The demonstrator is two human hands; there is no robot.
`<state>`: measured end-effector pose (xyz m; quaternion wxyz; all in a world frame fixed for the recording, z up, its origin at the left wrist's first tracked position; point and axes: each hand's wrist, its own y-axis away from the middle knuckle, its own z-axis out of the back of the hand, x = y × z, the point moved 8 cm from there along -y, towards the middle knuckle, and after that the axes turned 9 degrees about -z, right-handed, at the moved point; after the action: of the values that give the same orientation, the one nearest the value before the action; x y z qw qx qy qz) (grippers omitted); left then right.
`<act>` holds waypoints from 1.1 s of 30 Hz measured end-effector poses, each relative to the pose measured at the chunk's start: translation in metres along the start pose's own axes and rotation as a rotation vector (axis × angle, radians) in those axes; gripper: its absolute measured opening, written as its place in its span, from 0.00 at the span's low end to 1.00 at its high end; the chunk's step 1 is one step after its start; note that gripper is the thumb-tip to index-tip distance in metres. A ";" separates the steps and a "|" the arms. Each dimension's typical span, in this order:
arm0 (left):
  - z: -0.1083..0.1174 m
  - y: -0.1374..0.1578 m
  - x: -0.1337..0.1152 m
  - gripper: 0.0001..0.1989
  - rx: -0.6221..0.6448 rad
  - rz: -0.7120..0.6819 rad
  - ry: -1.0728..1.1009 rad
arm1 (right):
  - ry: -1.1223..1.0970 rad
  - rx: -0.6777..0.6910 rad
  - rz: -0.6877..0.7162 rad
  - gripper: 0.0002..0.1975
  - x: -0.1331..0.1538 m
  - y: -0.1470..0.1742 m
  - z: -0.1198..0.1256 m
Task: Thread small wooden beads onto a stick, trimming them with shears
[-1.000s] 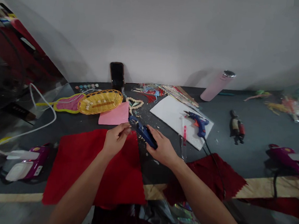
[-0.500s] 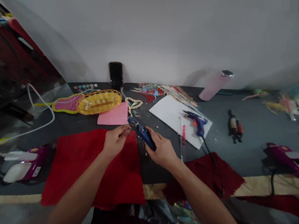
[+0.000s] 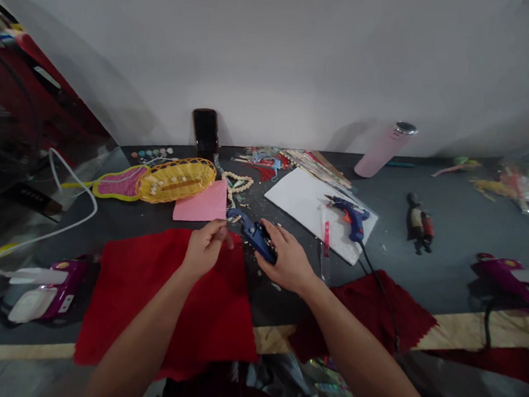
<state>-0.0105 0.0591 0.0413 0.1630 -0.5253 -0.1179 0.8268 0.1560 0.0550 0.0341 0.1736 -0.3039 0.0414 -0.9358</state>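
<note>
My right hand (image 3: pixel 289 259) is wrapped round the handles of a blue plier-like hand tool (image 3: pixel 256 233) with a curved head. The head points up and left, by the corner of a pink paper sheet (image 3: pixel 199 202). My left hand (image 3: pixel 205 243) is just left of the tool, thumb and fingertips pinched together. Whatever is between those fingertips is too small to make out. Under my left hand lies a red felt cloth (image 3: pixel 145 293). Small pale bits (image 3: pixel 247 243) are scattered on the dark table round the tool, near a loop of cream beads (image 3: pixel 238 187).
A yellow woven basket (image 3: pixel 197 167) stands at the left, before a phone (image 3: pixel 204 128). On a white board (image 3: pixel 292 195) rests a blue glue gun (image 3: pixel 349 213), its cord trailing forward. Further right are a pink bottle (image 3: pixel 382 153), a small figurine (image 3: pixel 419 224) and a purple device (image 3: pixel 510 279).
The tool's handles look spread wider, with the fingers of my right hand more extended over them. My left hand has shifted slightly right and stays pinched.
</note>
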 end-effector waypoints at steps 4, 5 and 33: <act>-0.003 0.000 0.003 0.11 0.028 0.017 0.027 | 0.003 0.003 0.006 0.32 0.002 0.000 -0.001; -0.003 0.000 0.003 0.11 0.034 0.018 0.026 | 0.003 0.003 0.003 0.32 0.002 0.000 -0.001; -0.001 0.001 0.001 0.08 0.005 -0.025 -0.034 | -0.024 0.034 0.016 0.30 0.003 0.004 -0.002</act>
<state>-0.0106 0.0585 0.0396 0.1727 -0.5092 -0.1255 0.8337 0.1539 0.0505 0.0334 0.1867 -0.3117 0.0259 -0.9313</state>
